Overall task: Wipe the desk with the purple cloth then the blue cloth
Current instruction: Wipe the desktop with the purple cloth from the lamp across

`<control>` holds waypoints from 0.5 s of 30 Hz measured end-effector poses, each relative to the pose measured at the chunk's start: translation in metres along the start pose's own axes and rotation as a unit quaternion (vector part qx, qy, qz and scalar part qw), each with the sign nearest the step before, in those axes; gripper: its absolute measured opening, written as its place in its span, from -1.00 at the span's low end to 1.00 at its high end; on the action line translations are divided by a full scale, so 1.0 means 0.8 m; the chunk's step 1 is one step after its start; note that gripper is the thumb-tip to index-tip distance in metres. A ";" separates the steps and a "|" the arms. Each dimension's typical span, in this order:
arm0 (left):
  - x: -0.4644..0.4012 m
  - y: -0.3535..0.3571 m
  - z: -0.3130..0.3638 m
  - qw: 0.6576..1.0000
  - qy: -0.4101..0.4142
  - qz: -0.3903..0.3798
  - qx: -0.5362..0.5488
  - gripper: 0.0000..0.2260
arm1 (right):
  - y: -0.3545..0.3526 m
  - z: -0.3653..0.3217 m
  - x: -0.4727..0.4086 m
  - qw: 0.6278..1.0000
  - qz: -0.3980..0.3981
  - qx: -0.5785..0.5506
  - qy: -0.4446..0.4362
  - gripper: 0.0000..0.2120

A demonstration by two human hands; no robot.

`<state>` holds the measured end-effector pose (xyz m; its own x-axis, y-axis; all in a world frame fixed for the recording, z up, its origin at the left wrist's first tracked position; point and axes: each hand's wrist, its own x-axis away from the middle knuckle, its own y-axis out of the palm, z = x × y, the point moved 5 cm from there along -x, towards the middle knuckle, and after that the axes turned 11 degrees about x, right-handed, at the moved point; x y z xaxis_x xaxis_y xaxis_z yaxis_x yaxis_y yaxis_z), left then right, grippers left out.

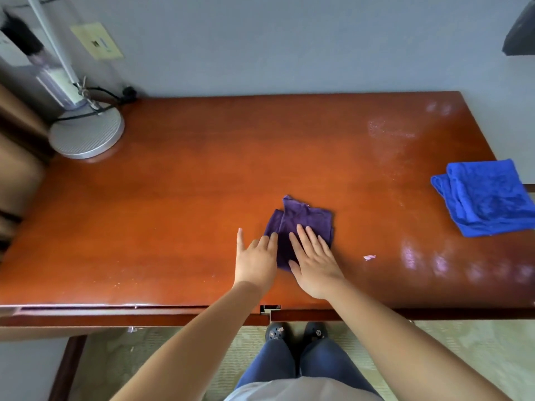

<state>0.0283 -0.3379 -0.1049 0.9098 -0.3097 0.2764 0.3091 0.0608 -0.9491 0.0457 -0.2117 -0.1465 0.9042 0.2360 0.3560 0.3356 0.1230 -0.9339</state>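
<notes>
View: a person is standing at a wooden desk (pixel 173 198) and looking down at both hands.
Purple cloth: the folded purple cloth (pixel 304 224) is lying flat near the desk's front edge, about mid-width.
Right hand: the right hand (pixel 314 264) is pressing flat on the cloth's near part, fingers straight and spread, gripping nothing.
Left hand: the left hand (pixel 256 260) is lying beside it, fingers straight, fingertips touching the cloth's left edge, thumb pointing away.
Blue cloth: the folded blue cloth (pixel 489 198) is resting at the desk's right edge, well apart from the hands, untouched.
Lamp: a lamp base (pixel 86 134) with a cable is sitting at the far left corner.
Stage: judging by the task, the purple-cloth wipe is in hand; the blue cloth is waiting its turn.
Risk: the folds may be sliding open under flat palms, bunching the cloth and leaving streaks.
Risk: a wide sweep right may be pushing the blue cloth off the edge; a sweep left may be snagging the lamp cable.
Risk: the small pale scrap (pixel 369 257) right of the hands may be missed.
Count: two hands, two cloths, one lamp, one scrap, one desk.
</notes>
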 end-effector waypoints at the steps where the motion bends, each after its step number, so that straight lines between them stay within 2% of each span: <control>1: -0.003 0.000 -0.001 1.000 0.008 0.004 0.005 -0.50 | 0.003 -0.003 0.005 1.000 0.003 0.004 0.000 -0.41; 4: -0.009 0.005 0.003 0.998 0.054 -0.004 0.017 -0.41 | 0.014 -0.009 0.015 1.000 0.016 -0.008 0.006 -0.34; 9: -0.024 0.019 0.023 0.983 0.155 -0.095 0.000 -0.29 | 0.031 0.013 0.042 1.000 -0.008 -0.013 0.020 -0.39; 15: -0.035 0.028 0.052 0.965 0.222 -0.131 -0.052 -0.25 | 0.040 0.040 0.065 0.998 0.066 0.010 0.010 -0.43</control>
<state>0.0213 -0.2884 -0.1278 0.5893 -0.6785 0.4385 0.4620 -0.1623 -0.8719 0.0948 -0.1644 -0.1567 0.9453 0.2326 0.2289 0.2078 0.1120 -0.9717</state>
